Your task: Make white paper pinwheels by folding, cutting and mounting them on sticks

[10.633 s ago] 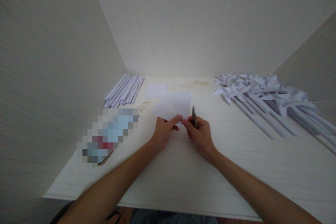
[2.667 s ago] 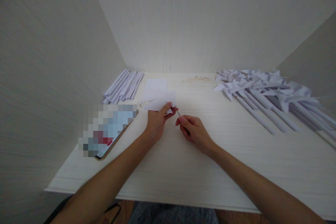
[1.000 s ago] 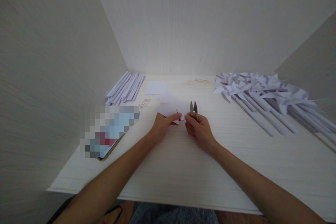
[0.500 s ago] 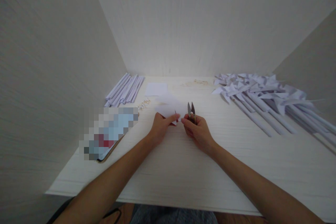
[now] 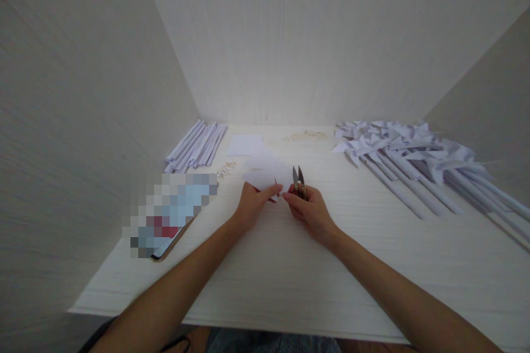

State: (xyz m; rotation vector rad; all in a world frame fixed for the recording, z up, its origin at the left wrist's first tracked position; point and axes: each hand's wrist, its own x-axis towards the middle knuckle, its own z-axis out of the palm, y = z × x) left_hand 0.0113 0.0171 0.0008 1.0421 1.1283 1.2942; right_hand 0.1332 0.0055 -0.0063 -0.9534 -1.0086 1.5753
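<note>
White paper is pinched at its near edge by my left hand, the thumb lying on top. Something thin and dark red shows beside that thumb, too small to name. Close by on the right, my right hand is wrapped around a pair of thread snips. Their two dark blades point away from me and stand apart. The thumb and forefinger of this hand come together near the paper's right corner; whether they grip it I cannot tell.
Rolled white paper tubes lie at the back left, near a white square sheet and small pale bits. A blurred phone lies left. Paper pinwheels on sticks are piled right. Walls enclose the table.
The view has tilted up slightly, so more of the wall hooks shows. Both hands keep nearly the same hold; the snips remain in my right hand.
</note>
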